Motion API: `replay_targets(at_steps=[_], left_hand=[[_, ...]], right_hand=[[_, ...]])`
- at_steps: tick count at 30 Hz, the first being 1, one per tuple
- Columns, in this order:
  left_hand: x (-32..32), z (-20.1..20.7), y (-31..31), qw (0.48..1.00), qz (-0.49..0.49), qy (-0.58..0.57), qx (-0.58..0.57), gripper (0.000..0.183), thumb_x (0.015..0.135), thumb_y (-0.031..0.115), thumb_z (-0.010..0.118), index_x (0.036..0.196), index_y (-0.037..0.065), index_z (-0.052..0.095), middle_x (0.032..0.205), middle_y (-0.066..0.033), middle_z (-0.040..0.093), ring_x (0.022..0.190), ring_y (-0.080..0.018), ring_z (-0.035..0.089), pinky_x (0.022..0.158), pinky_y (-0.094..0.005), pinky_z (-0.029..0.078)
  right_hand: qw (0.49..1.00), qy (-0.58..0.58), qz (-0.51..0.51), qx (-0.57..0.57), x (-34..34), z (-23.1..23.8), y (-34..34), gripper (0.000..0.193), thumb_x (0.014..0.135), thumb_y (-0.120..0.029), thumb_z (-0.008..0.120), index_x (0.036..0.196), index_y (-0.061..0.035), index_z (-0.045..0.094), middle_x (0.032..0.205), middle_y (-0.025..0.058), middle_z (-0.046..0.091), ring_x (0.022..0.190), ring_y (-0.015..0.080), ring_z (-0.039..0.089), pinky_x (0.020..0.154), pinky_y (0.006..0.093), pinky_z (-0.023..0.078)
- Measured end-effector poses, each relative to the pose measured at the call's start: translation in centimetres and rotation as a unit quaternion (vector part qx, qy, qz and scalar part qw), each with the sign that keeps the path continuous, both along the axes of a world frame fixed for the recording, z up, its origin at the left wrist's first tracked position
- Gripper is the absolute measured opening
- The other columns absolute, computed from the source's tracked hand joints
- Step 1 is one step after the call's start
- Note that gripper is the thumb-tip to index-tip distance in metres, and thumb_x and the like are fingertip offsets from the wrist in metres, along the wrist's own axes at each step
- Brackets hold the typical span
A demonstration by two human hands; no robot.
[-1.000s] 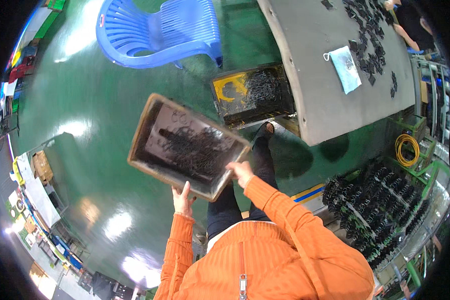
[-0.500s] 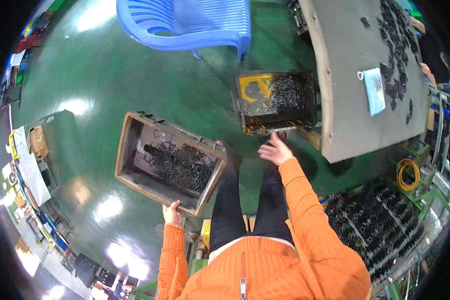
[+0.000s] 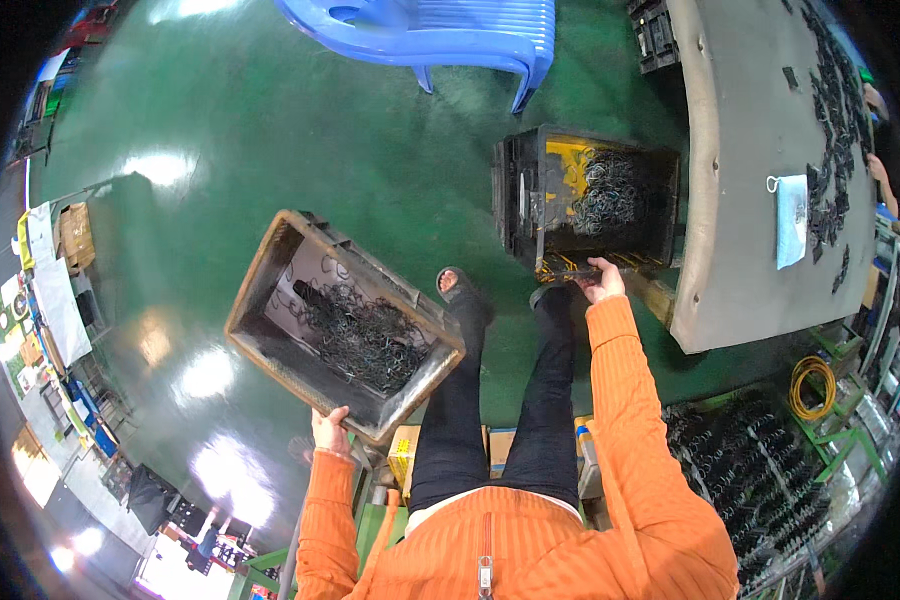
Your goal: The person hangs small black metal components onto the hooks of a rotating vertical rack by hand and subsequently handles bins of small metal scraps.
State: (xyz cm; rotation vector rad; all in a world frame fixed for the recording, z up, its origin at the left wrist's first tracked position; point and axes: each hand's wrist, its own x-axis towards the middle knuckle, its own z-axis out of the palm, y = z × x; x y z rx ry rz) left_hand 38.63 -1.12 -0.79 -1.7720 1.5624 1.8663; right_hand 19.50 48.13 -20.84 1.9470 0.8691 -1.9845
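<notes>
My left hand (image 3: 331, 431) grips the near rim of a dark, worn plastic crate (image 3: 260, 335) at the left. Inside that crate lies a tangled heap of thin, dark, curved pieces (image 3: 355, 335), with a few loose ones along its far side. To the right, my right hand (image 3: 603, 281) has its fingers closed on the near rim of a second black crate (image 3: 560, 235). This crate has a yellow patch on its bottom and holds a pile of similar curved pieces (image 3: 610, 190). It stands beside the table.
A grey padded table (image 3: 740, 200) on the right carries scattered black pieces (image 3: 830, 110) and a light blue mask (image 3: 791, 220). Ahead is a blue plastic chair (image 3: 460, 40). At lower right are rows of dark parts (image 3: 750, 470) and a coiled yellow hose (image 3: 813, 388). Another person's hand (image 3: 882, 185) shows beyond the table.
My right hand, open before, has reached forward and closed on the right crate's near rim. That crate now appears tilted differently. My left hand keeps its grip on the left crate.
</notes>
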Motion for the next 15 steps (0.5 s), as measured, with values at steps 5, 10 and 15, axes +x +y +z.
replay_targets(at_steps=[5,10,15], left_hand=[[-2.9,-2.0,-3.0,0.992,-0.100,-0.035,-0.072,0.059,0.064,-0.011,0.054,0.121,0.004,0.048,0.100,-0.0041,0.057,0.085,-0.0169,0.055,0.076,-0.0268,0.046],[-6.3,-4.8,-6.4,0.982,-0.147,0.008,-0.118,0.064,0.065,-0.012,0.051,0.126,0.004,0.044,0.107,-0.0058,0.058,0.092,-0.0190,0.056,0.083,-0.0289,0.045],[-11.9,-6.3,-4.7,0.964,-0.239,0.038,-0.113,0.071,0.065,-0.014,0.049,0.132,0.004,0.039,0.115,-0.0074,0.056,0.101,-0.0207,0.056,0.089,-0.0297,0.043]], right_hand=[[0.991,-0.015,0.128,-0.039,6.2,3.0,1.6,0.011,0.077,-0.009,0.063,0.086,-0.0067,0.057,0.083,0.0091,0.050,0.075,0.0239,0.050,0.066,0.0448,0.048],[0.953,-0.066,0.295,0.027,12.7,10.3,-0.1,0.021,0.067,-0.008,0.067,0.086,-0.0043,0.058,0.072,0.0054,0.055,0.051,0.0173,0.049,0.042,0.0349,0.039],[0.939,0.001,0.328,0.107,17.5,17.7,1.5,0.029,0.067,0.003,0.064,0.095,-0.0005,0.059,0.083,0.0055,0.064,0.075,0.0184,0.061,0.066,0.0327,0.049]])
